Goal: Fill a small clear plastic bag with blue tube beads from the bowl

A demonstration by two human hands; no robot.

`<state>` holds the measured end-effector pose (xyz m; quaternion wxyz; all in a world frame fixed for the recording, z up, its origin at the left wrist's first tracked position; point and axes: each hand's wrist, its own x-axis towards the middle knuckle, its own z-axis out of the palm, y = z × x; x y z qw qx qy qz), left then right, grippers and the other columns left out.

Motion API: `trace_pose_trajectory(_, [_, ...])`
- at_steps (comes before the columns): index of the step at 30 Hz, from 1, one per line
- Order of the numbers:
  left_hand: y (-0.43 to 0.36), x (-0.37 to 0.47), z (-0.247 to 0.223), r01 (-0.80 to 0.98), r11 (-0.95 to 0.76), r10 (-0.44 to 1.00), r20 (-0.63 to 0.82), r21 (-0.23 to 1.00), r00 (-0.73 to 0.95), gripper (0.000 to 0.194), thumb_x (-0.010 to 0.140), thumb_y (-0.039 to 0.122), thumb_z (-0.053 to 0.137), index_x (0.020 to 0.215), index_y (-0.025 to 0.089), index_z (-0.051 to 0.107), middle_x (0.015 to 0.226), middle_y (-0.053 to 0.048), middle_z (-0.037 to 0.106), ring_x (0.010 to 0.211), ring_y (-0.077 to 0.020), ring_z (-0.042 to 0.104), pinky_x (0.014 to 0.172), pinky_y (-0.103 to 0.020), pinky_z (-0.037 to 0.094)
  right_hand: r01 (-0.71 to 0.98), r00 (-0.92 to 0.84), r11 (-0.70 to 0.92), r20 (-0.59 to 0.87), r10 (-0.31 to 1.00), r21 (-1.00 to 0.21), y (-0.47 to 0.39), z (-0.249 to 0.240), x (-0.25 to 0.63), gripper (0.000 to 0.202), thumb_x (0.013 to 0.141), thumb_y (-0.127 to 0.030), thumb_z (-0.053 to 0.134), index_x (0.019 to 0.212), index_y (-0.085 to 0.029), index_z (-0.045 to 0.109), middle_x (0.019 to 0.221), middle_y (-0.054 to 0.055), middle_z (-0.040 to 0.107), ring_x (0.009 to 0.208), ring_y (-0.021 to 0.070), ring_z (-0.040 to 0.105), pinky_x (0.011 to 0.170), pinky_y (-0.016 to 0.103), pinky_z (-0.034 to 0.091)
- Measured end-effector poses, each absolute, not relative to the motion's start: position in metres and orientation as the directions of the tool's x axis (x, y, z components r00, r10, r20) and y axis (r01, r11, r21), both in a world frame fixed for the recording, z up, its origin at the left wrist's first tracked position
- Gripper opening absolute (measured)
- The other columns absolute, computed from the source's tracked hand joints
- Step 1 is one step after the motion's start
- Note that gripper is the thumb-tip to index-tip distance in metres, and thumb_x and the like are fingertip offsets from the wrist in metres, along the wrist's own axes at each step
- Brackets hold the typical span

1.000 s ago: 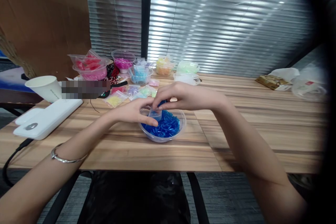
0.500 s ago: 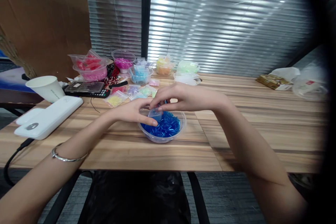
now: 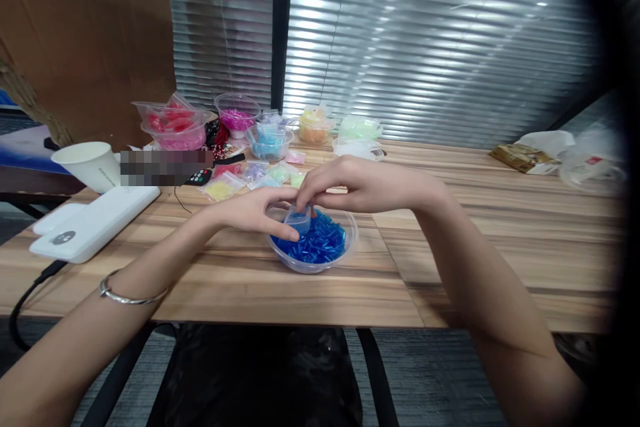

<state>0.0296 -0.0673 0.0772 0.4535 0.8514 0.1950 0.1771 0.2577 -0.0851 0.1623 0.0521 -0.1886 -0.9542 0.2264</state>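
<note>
**Both hands on a small clear cup over the blue beads**

I start at the far left, about ten o'clock from the middle of the table (image 3: 310, 293): a white paper cup (image 3: 87, 163) stands near the edge, and just this side of it lies a flat white device (image 3: 95, 220) with a dark cable running off the table's edge. Behind them, toward eleven o'clock, I see a cluster of clear tubs holding red and pink beads (image 3: 173, 127), then small bags of coloured beads (image 3: 250, 177) lying flat, then tubs of light blue, orange and pale green beads (image 3: 313, 127) toward twelve o'clock.

My left hand (image 3: 255, 210), with a silver bangle (image 3: 127, 293) on its forearm, reaches in from eight o'clock. Its fingers are curled partway and pinch a small clear cup (image 3: 299, 219), thumb on the near side, the other fingers behind.

The cup sits tilted just above the clear bowl of blue tube beads (image 3: 320, 243), which rests on the table at dead centre, close to the near edge. A few blue beads seem to lie in the cup, though I cannot tell for sure.

My right hand (image 3: 350, 183) comes in from four o'clock, fingers bent down and closed together at the cup's rim; whether they grip a bead I cannot tell.

Far right, at two o'clock, lie a brown packet (image 3: 520, 157) and crumpled clear plastic bags (image 3: 590, 160).
</note>
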Motion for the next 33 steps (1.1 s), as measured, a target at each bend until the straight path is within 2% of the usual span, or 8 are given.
trace_pose_trajectory(15, [-0.0667,0.0297,0.0757,0.186,-0.583,0.492,0.162,0.791,0.856,0.052,0.078,0.034,0.076,0.127,0.024,0.061,0.124,-0.004,0.065,0.116,-0.0224,0.060,0.103,-0.033,0.045,0.293,-0.938,0.832,0.026,0.346,-0.471,-0.0844,0.1596,0.2580,0.037,0.092,-0.008,0.046,0.120,-0.021,0.066,0.109,0.002,0.071,0.090,0.0118,0.063,0.078,0.025,0.047])
trace_pose_trajectory(23, [-0.0663,0.0303,0.0736,0.167,-0.545,0.494,0.153,0.822,0.856,0.057,0.077,0.034,0.076,0.130,0.023,0.059,0.127,-0.006,0.063,0.117,-0.0229,0.059,0.104,-0.034,0.045,0.310,-0.937,0.838,0.007,0.350,-0.449,-0.0866,0.1634,0.2561,0.032,0.089,-0.003,0.047,0.102,-0.017,0.073,0.102,0.004,0.072,0.090,0.0129,0.063,0.083,0.027,0.047])
trace_pose_trajectory(33, [-0.0667,0.0304,0.0746,0.194,-0.562,0.506,0.148,0.804,0.850,0.057,0.077,0.036,0.076,0.129,0.024,0.059,0.127,-0.005,0.063,0.116,-0.0229,0.059,0.102,-0.034,0.045,0.340,-0.924,0.814,-0.009,0.381,-0.471,-0.0844,0.1602,0.2581,0.038,0.089,-0.006,0.046,0.116,-0.021,0.069,0.107,0.002,0.072,0.091,0.0125,0.064,0.080,0.026,0.048])
